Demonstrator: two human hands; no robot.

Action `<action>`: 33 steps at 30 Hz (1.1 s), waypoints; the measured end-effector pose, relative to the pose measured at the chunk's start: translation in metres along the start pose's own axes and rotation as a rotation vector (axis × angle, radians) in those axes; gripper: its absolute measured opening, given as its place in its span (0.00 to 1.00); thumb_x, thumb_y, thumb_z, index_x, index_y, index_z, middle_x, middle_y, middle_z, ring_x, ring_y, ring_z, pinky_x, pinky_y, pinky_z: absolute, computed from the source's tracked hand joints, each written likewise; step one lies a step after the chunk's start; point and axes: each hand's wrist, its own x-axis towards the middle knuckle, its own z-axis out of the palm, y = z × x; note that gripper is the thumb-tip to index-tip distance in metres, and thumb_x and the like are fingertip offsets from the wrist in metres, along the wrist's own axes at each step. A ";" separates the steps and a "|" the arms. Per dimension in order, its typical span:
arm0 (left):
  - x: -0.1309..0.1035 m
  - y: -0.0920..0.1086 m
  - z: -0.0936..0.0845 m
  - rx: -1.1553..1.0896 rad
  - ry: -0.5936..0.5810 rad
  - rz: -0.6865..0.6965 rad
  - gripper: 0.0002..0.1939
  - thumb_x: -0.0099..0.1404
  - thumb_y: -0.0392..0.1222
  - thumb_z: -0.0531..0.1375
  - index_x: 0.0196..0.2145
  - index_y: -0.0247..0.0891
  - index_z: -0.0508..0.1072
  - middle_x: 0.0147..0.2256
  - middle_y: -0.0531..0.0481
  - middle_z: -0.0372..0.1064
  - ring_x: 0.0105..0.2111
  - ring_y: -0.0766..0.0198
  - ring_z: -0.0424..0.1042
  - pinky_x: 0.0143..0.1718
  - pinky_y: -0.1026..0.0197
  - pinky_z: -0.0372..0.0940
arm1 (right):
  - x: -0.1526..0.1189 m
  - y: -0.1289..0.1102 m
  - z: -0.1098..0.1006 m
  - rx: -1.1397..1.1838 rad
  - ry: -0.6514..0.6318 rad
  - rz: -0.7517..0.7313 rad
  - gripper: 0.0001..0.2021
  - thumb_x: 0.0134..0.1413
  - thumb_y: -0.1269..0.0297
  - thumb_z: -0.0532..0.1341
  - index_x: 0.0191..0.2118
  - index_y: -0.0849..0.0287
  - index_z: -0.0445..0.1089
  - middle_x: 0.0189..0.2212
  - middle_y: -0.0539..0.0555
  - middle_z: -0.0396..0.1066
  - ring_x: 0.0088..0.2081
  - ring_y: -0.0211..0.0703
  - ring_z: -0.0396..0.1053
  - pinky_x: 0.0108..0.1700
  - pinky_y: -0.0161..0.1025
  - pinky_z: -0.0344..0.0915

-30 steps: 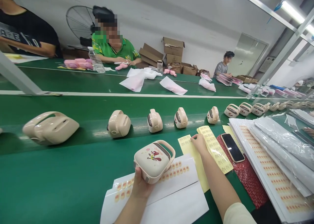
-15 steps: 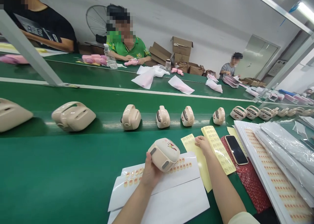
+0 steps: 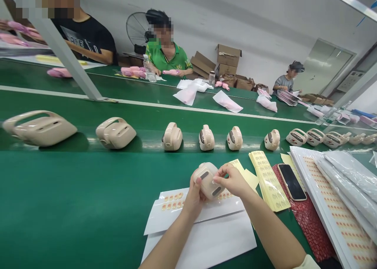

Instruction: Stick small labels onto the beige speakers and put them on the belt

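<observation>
My left hand [image 3: 194,194] is wrapped round a cream plastic device [image 3: 208,178] with two dark strips, holding it tilted above the white sheets [image 3: 218,237]. These sheets carry rows of small orange stickers [image 3: 173,205]. My right hand [image 3: 234,179] is closed in a pinch at the device's face, with a small pale piece between finger and thumb, too small to name. Yellow sticker sheets [image 3: 266,182] lie to the right, one of them partly behind my right hand.
A row of cream devices [image 3: 172,137] stands along the green line. On the right lie a phone [image 3: 291,182], red bubble wrap [image 3: 313,225] and plastic-covered sticker sheets [image 3: 338,206]. Across the line, people handle pink items; a metal post [image 3: 73,64] slants at the left.
My right hand has moved from the yellow sheet to the device. My left hand has turned the device, so its dark strips face up more. The view has shifted left.
</observation>
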 end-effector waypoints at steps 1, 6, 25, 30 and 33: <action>-0.001 0.000 0.002 0.019 0.008 0.029 0.37 0.44 0.60 0.64 0.49 0.45 0.62 0.34 0.52 0.71 0.30 0.59 0.71 0.24 0.63 0.65 | 0.000 0.001 0.002 -0.011 0.005 -0.003 0.03 0.37 0.67 0.63 0.20 0.59 0.68 0.28 0.49 0.61 0.32 0.39 0.62 0.35 0.38 0.64; -0.004 0.000 0.007 0.049 0.031 0.096 0.37 0.44 0.61 0.64 0.49 0.44 0.62 0.29 0.55 0.69 0.25 0.64 0.68 0.20 0.67 0.61 | -0.005 0.008 0.016 -0.097 0.102 -0.143 0.04 0.41 0.71 0.60 0.21 0.58 0.65 0.30 0.51 0.58 0.32 0.40 0.62 0.36 0.41 0.65; 0.001 0.016 -0.010 -0.243 0.008 -0.013 0.29 0.55 0.54 0.60 0.53 0.46 0.61 0.37 0.49 0.75 0.39 0.52 0.73 0.38 0.49 0.69 | -0.010 0.100 0.014 -0.340 -0.002 -0.205 0.25 0.41 0.79 0.53 0.49 0.57 0.62 0.33 0.54 0.71 0.38 0.46 0.67 0.44 0.47 0.62; 0.003 0.013 -0.014 -0.302 -0.010 -0.012 0.30 0.52 0.56 0.62 0.52 0.50 0.62 0.39 0.50 0.74 0.45 0.50 0.69 0.44 0.45 0.66 | -0.019 0.088 0.022 0.138 0.140 -0.141 0.15 0.41 0.72 0.56 0.39 0.55 0.63 0.24 0.48 0.66 0.28 0.42 0.65 0.35 0.43 0.65; 0.002 0.013 -0.017 -0.405 -0.070 -0.002 0.29 0.49 0.58 0.62 0.49 0.51 0.65 0.42 0.51 0.73 0.46 0.50 0.69 0.44 0.47 0.66 | -0.018 0.060 0.032 0.523 0.284 -0.060 0.18 0.40 0.66 0.61 0.41 0.54 0.60 0.24 0.46 0.67 0.29 0.40 0.67 0.36 0.40 0.64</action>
